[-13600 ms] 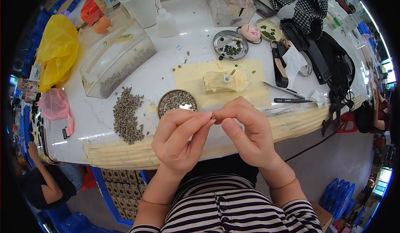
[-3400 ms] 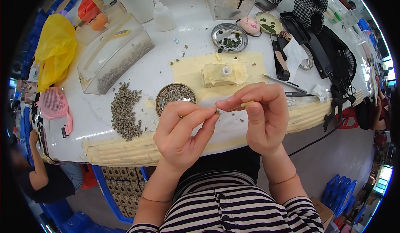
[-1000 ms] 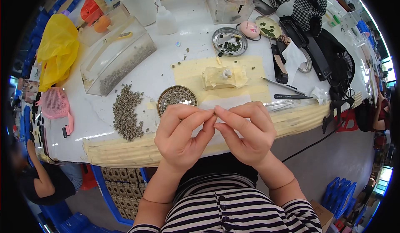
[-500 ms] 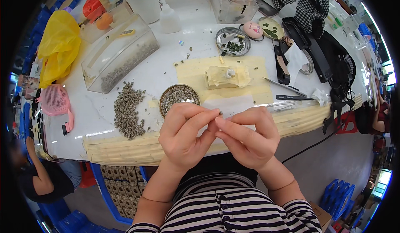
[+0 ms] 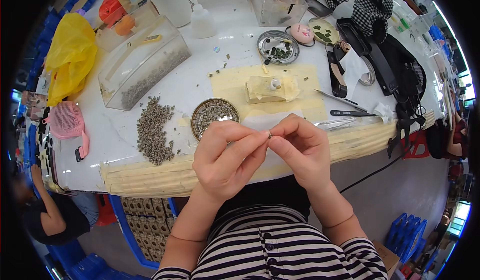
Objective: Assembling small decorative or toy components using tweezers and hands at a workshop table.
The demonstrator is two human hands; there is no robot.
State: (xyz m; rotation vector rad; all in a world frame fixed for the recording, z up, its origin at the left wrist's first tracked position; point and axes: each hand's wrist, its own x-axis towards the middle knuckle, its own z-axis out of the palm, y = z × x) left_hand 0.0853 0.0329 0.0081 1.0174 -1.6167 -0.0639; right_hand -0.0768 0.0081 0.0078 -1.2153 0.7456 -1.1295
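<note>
Pinching a tiny dark bead (image 5: 269,135) between my left hand (image 5: 227,156) and right hand (image 5: 303,147), fingertips closed tight. Both hover over the tabletop's (image 5: 200,75) near edge, just beside the round metal dish (image 5: 215,116).

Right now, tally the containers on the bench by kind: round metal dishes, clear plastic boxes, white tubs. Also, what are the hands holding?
Round metal dishes: 2, near dish, far dish
Clear plastic boxes: 2, big box, back box
White tubs: 1, tub
Total: 5
Left hand and right hand pinch one small dark bead between their fingers.
</note>
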